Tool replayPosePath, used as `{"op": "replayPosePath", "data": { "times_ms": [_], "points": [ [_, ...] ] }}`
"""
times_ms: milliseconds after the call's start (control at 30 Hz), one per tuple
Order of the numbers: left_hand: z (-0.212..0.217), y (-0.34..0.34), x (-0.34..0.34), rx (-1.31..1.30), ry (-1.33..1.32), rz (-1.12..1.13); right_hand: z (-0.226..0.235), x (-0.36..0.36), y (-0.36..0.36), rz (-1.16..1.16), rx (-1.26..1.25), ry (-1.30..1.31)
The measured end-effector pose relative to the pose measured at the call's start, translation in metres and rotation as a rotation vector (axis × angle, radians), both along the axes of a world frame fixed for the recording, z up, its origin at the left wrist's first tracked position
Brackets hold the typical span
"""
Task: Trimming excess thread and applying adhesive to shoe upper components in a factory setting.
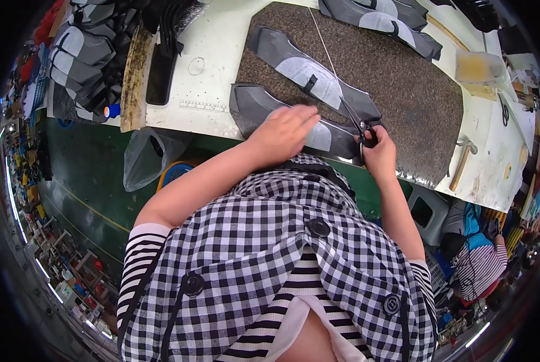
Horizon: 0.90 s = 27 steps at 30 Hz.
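Note:
My right hand (pixel 380 154) grips a pair of black-handled scissors (pixel 363 125), blades pointing up and left over the right ends of two curved dark grey panels. My left hand (pixel 285 134) lies with fingers outstretched on the nearer grey panel (pixel 255 107), hiding its middle. Just beyond it is the second panel (pixel 274 48), with a pale grey patch and a small black tab. Both panels rest on a brown speckled mat (pixel 424 120). A thin cord-like line (pixel 323 42) runs from the far edge toward the blades.
More grey panels (pixel 396 29) lie at the far right, with stacked ones (pixel 79 57) at the left. A dark phone-like slab (pixel 160 75) sits beside a wooden strip (pixel 134 78). A hammer (pixel 462 163) and clear plastic box (pixel 478 67) are at right. Another person (pixel 478 265) is lower right.

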<state>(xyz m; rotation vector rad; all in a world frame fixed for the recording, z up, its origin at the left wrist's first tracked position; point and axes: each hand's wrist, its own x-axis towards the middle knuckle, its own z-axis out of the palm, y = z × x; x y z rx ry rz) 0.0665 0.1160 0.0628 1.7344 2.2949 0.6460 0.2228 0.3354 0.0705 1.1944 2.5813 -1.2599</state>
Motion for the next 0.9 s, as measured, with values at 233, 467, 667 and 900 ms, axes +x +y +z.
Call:
{"op": "replayPosePath", "data": {
  "times_ms": [233,467,667,900],
  "points": [
    [-0.007,0.016,0.003,-0.032,0.055,-0.087,-0.006,0.002,0.007,-0.045,0.039,0.024],
    [0.006,0.028,0.003,-0.212,0.133,-0.193,0.009,-0.005,0.021,0.114,0.277,0.026],
    [0.006,0.03,0.006,-0.242,0.2,-0.205,0.03,0.0,0.035,0.233,0.723,0.194],
    [-0.013,0.031,0.004,-0.019,0.249,-0.273,0.067,0.062,-0.013,0.297,0.213,-0.356]
  ]
}}
